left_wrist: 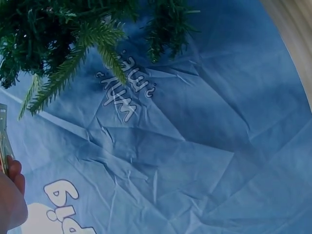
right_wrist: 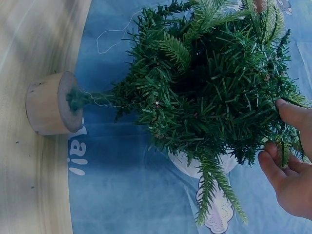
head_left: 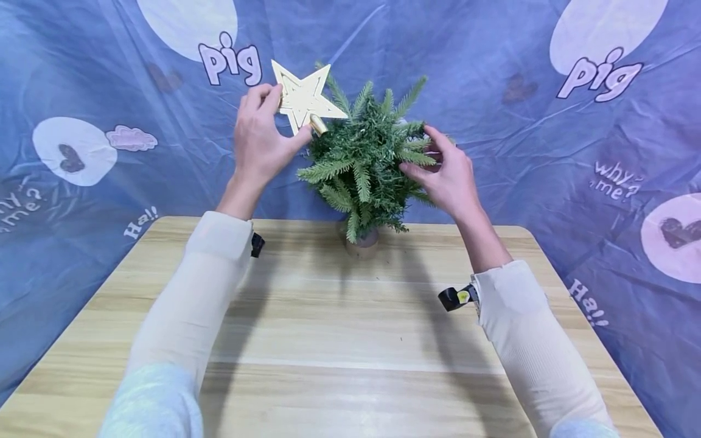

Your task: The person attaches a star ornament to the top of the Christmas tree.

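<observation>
A small artificial Christmas tree (head_left: 372,146) stands at the back of the table, its wooden stump base (right_wrist: 48,105) on the tabletop. My left hand (head_left: 258,131) holds a gold star tree topper (head_left: 303,96) between thumb and fingers. The star's short gold socket (head_left: 319,125) points down toward the tree and overlaps its upper left branches. Only part of that hand and a sliver of the star show in the left wrist view. On the tree's right side, my right hand (head_left: 451,173) grips green branches, with thumb and fingertips among the needles.
The wood-grain table (head_left: 328,340) ends just behind the tree. A blue printed cloth (head_left: 465,36) hangs close behind and along both sides. Black wrist camera mounts (head_left: 450,298) stick out from both sleeves. A thin pale thread (right_wrist: 100,44) loops out beside the tree's trunk.
</observation>
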The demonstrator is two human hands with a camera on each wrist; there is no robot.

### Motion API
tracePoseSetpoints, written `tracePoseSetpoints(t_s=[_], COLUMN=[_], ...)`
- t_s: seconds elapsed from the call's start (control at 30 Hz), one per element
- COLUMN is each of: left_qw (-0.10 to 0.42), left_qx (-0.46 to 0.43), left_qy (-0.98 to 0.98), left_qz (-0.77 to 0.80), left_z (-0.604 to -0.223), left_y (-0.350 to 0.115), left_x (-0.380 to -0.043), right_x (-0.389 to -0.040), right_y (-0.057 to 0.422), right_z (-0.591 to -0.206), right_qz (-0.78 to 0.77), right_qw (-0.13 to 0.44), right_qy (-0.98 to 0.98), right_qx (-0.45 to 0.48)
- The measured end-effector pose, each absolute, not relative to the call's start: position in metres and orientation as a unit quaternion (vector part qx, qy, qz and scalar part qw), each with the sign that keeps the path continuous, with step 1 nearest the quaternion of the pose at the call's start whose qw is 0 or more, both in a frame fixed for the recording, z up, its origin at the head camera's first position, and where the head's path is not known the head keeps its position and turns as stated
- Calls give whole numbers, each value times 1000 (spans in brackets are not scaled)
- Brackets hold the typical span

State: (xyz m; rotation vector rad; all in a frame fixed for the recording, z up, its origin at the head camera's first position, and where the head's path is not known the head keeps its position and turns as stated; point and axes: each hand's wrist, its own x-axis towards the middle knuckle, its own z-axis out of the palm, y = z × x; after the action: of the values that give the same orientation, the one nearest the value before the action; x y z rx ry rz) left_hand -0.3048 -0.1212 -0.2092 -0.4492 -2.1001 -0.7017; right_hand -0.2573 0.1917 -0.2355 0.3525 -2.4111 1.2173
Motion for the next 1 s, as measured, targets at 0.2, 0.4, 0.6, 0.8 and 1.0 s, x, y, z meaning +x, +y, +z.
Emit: tracePoseSetpoints(t_s=[0.2,0.4,0.6,0.8,1.0], left_qw=[427,422,422,423,433], left_qx=[-198,-198,-196,-188,-196], left_qy=[-844,-847,-849,-849,-844], left_qz=[-257,-255,-253,-253,-248], left_z=[-206,-198,-191,-188,-188], left_y=[-116,-110,-104,-98,-93], left_x=[-309,-313,-317,-323,-326], right_x=[-256,-257,-258,-257,-256], right_y=[193,193,193,192,192], right_z=[-237,-237,-235,-235,-235], right_qz=[439,438,434,431,429], right_qw=[203,207,206,201,200], right_qy=[-867,-867,-869,-872,-874], right_qx=[122,121,120,112,108])
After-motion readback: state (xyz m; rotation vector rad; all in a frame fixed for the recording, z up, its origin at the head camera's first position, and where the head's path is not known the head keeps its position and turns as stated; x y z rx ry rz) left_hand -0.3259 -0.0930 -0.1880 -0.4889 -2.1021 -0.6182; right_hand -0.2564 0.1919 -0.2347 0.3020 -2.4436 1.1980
